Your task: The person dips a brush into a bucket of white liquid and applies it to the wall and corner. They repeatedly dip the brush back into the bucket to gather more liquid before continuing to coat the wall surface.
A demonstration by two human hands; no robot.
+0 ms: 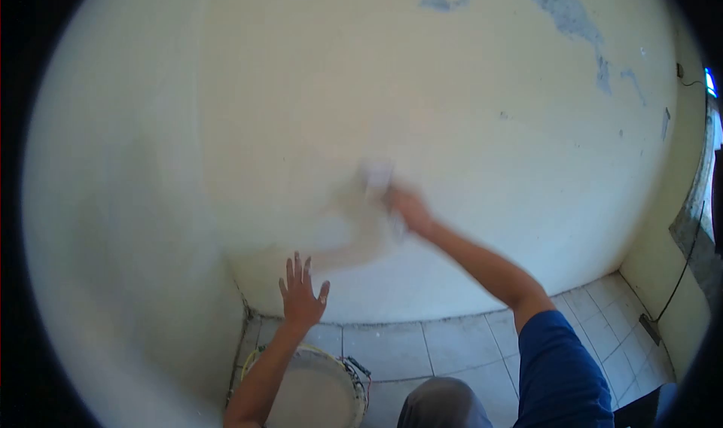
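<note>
My right hand (410, 210) is closed around the handle of a paintbrush (377, 175), blurred by motion, with its whitish head against or close to the cream wall (301, 104). A pale handle end shows below the fist. Lower down and to the left, my left hand (303, 302) is raised with fingers spread and nothing in it; whitish smears mark its fingertips. Beneath the left forearm stands a round bucket (360, 386) of off-white paint, partly hidden by the arm.
Blue-grey bare patches (565, 10) mark the upper right of the wall. Pale floor tiles (388, 350) run along its foot. A wall corner lies at left. A black cable (684, 274) hangs at far right near a window. My knee (444, 404) shows at the bottom.
</note>
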